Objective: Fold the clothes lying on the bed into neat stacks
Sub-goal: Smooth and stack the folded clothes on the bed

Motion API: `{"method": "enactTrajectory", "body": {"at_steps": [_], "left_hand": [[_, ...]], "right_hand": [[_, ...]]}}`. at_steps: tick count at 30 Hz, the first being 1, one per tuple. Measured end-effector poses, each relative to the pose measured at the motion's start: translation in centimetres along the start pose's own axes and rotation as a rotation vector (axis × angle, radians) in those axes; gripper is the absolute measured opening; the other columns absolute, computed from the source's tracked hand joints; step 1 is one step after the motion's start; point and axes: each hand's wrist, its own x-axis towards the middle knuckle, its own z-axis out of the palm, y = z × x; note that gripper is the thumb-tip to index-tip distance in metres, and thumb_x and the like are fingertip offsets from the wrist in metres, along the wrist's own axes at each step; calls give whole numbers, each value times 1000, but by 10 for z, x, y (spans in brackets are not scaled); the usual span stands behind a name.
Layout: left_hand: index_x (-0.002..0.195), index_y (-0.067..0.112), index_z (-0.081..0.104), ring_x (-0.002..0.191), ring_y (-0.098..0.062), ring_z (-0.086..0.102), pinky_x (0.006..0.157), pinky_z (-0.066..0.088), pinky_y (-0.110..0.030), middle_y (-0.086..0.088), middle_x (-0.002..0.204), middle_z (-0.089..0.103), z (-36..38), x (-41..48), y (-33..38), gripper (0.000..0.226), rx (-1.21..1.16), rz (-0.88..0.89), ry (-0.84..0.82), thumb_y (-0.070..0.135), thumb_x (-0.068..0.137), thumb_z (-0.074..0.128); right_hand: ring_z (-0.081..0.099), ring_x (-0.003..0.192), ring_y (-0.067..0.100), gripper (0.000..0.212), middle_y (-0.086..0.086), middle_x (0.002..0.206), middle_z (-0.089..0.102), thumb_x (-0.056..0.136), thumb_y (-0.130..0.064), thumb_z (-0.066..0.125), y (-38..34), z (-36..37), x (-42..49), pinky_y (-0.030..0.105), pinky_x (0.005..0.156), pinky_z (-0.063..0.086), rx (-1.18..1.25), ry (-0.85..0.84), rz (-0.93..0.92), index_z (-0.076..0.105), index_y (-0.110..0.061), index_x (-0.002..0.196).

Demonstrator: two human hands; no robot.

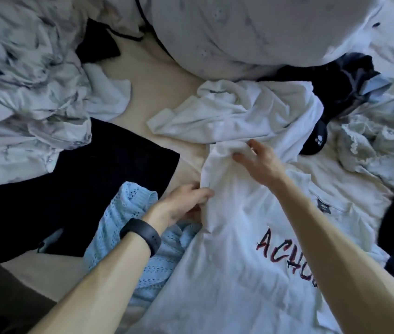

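head, blue knit (125, 208) touching white shirt (227, 273)

A big white, faintly flower-printed pillow (239, 32) is lying well beyond the fingers (255, 143) of the right hand (262, 162); a crumpled grey-patterned white duvet (22, 80) is bunching far to their left.

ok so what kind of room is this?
Probably a bedroom: clothes lie on a bed sheet, beside a rumpled duvet and a pillow. The left hand and right hand hold a white T-shirt.
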Motion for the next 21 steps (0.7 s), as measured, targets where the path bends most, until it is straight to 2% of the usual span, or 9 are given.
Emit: {"method": "enactTrajectory", "body": {"at_steps": [3, 6, 8, 10, 12, 14, 15, 18, 21], "left_hand": [[90, 15, 65, 82, -28, 59, 75, 54, -41, -13, 88, 60, -20, -12, 1, 12, -321, 124, 23, 19, 84, 76], [86, 16, 53, 60, -14, 52, 54, 42, -19, -1, 71, 56, -40, -15, -5, 22, -36, 339, 362, 11, 87, 74], [100, 19, 53, 77, -12, 60, 57, 43, -19, 8, 85, 61, -45, -12, -12, 18, 204, 315, 525, 18, 92, 69], [110, 22, 50, 91, -17, 62, 66, 47, -27, 8, 96, 62, -44, -6, -19, 25, 269, 232, 506, 33, 94, 65], [120, 20, 47, 96, -21, 61, 80, 52, -36, 3, 107, 61, -40, -1, -16, 47, 247, 166, 429, 51, 90, 66], [125, 16, 46, 101, -24, 59, 83, 50, -36, 2, 109, 59, -34, 0, -8, 58, 268, 136, 375, 47, 85, 73], [123, 16, 48, 100, -25, 59, 78, 46, -33, 2, 106, 58, -30, -1, -5, 52, 335, 154, 386, 38, 85, 75], [113, 17, 57, 94, -24, 58, 69, 36, -27, 3, 99, 60, -8, -18, 1, 28, 482, 422, 581, 21, 87, 69], [110, 20, 64, 93, -18, 58, 71, 43, -25, 4, 100, 59, 37, -48, -4, 25, 578, 889, 685, 12, 86, 69]], "right_hand": [[63, 85, 9, 6, -13, 88, 69, 90, -32, 72, -18, -6, -6, 33, 78, 50, 394, 109, -114, 67, -34, 93], [64, 87, 2, 4, -24, 85, 68, 90, -40, 70, -35, 4, 9, 29, 83, 50, 211, 34, -109, 66, -38, 91], [62, 100, 10, 14, -22, 94, 65, 88, -49, 66, -40, 19, 22, 39, 95, 45, -76, -40, -83, 65, -42, 101], [52, 104, 10, 27, -22, 99, 61, 86, -52, 64, -41, 33, 29, 37, 95, 34, -241, -110, -82, 64, -45, 113], [48, 106, 11, 29, -19, 100, 61, 84, -50, 65, -48, 41, 30, 37, 90, 28, -262, -127, -82, 64, -46, 112], [52, 111, 16, 23, -15, 97, 62, 85, -35, 61, -52, 46, 29, 37, 88, 27, -258, -121, -76, 64, -44, 107], [53, 112, 18, 24, -13, 94, 61, 86, -29, 59, -52, 47, 27, 38, 88, 28, -254, -94, -78, 65, -41, 106], [58, 107, 17, 14, -14, 87, 62, 86, -25, 63, -40, 26, 3, 35, 91, 41, 3, 62, -99, 63, -37, 93], [61, 94, 2, 22, -19, 88, 67, 86, -13, 72, 2, -22, -56, 15, 78, 45, 406, 203, -82, 67, -34, 85]]}}
